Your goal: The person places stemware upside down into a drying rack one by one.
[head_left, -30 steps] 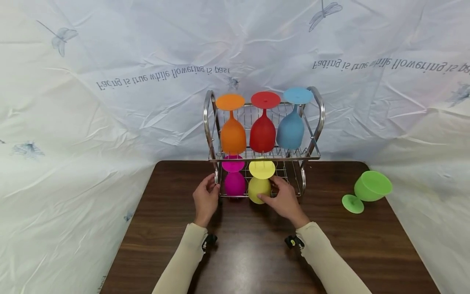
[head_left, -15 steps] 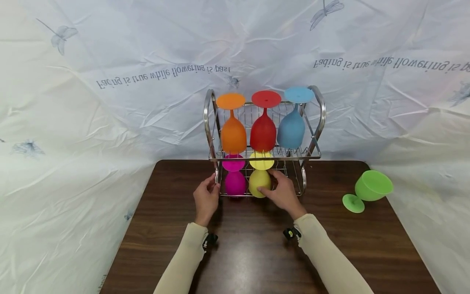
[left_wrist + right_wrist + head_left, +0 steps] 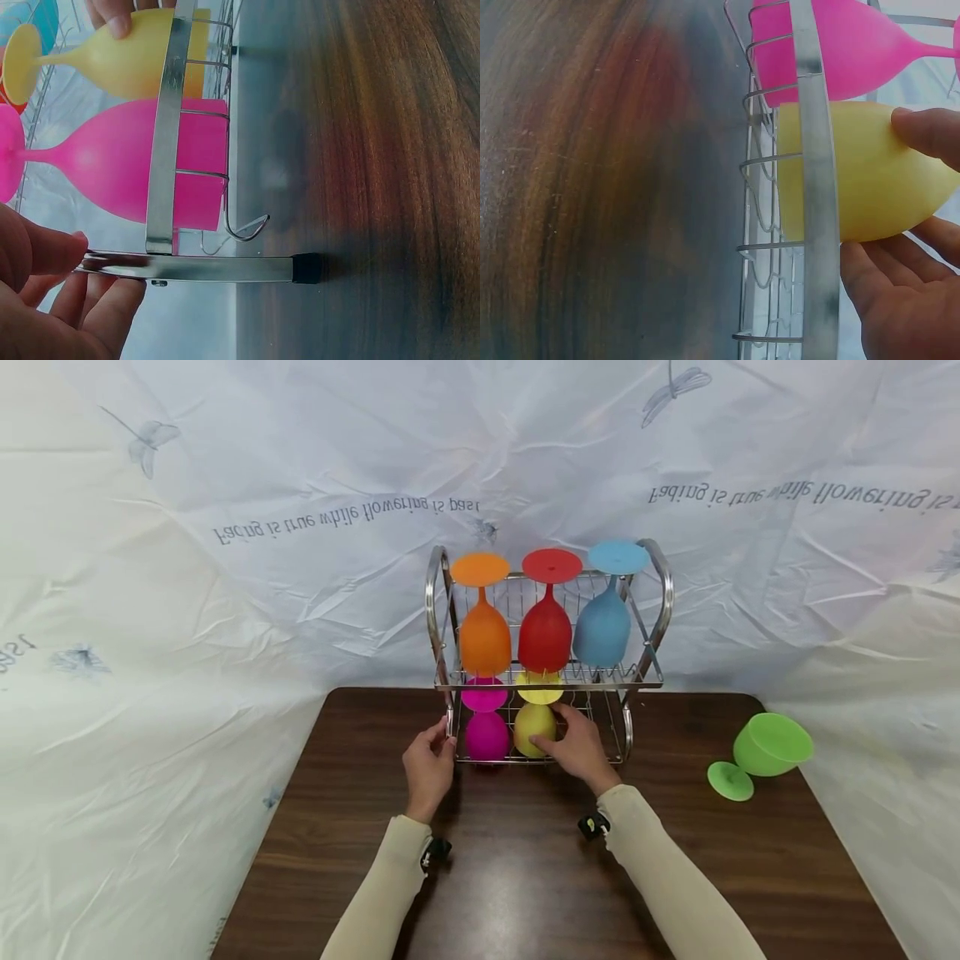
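My right hand [image 3: 579, 745] grips the bowl of a yellow goblet [image 3: 870, 172], thumb on one side and fingers on the other. The goblet is upside down on the lower tier of a metal dish rack [image 3: 551, 686], behind its front bar. Beside it, also inverted, stands a magenta goblet [image 3: 127, 161]; in the left wrist view the two bowls look very close together. At the rack's left side my left hand [image 3: 431, 770] pinches the metal leg [image 3: 202, 268] between thumb and fingers.
Inverted orange [image 3: 485, 639], red [image 3: 545, 631] and blue [image 3: 602, 625] goblets stand on the upper tier. A green goblet [image 3: 772, 744] lies on its side near the right edge of the wooden table [image 3: 510, 893]. White printed sheeting [image 3: 337, 568] hangs behind the rack.
The yellow goblet has moved back and inward, from in front of the lower tier's bar to behind it, with my right hand holding it. My left hand stays on the rack leg.
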Available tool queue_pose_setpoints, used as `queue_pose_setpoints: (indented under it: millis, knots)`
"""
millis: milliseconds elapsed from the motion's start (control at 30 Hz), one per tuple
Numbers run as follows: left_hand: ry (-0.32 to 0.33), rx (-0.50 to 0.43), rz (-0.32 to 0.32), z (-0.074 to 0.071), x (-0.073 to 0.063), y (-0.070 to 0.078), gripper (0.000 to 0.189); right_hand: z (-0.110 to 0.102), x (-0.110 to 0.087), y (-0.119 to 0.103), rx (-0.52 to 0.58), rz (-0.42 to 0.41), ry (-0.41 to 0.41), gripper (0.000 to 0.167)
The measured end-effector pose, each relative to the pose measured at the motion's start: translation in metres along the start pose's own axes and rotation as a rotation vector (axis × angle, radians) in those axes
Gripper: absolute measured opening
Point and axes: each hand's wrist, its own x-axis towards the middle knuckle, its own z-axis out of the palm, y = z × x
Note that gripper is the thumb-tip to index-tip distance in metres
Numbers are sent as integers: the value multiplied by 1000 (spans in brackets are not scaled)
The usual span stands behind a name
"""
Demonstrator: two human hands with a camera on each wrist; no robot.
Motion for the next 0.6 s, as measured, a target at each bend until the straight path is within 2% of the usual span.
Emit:
queue_pose_setpoints:
  millis: [167,433,600]
  knots:
    - [3,-15,10,3,0,-3,40,1,-1,5,-42,8,-1,75]
    - [16,-20,33,3,2,-5,41,4,2,8,-39,21,-24,78]
    - [15,-30,16,2,0,-3,41,4,1,9,-44,24,-31,78]
